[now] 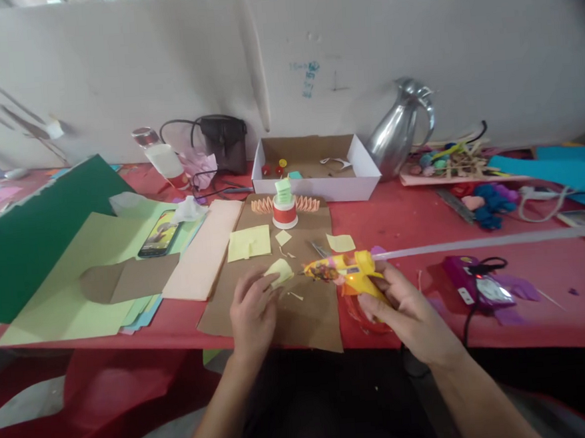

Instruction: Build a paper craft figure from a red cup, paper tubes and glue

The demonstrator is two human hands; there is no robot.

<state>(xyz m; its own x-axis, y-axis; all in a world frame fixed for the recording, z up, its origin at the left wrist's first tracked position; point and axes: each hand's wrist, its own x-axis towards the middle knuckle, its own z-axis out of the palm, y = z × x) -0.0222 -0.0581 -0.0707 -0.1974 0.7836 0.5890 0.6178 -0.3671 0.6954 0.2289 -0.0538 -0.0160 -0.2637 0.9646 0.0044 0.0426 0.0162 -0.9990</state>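
Right hand closed around yellow glue gun.

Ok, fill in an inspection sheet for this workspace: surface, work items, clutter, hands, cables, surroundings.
Surface: red table, brown cardboard laid on it
Work items: yellow glue gun, curled paper piece, small model with pleated sides
Clutter: paper scraps around; phone on green paper
Hands: left holds the paper piece; right grips the glue gun
Cables: black cable across purple box
Surroundings: pale panel behind, metal jug before it
Spills: nothing seen
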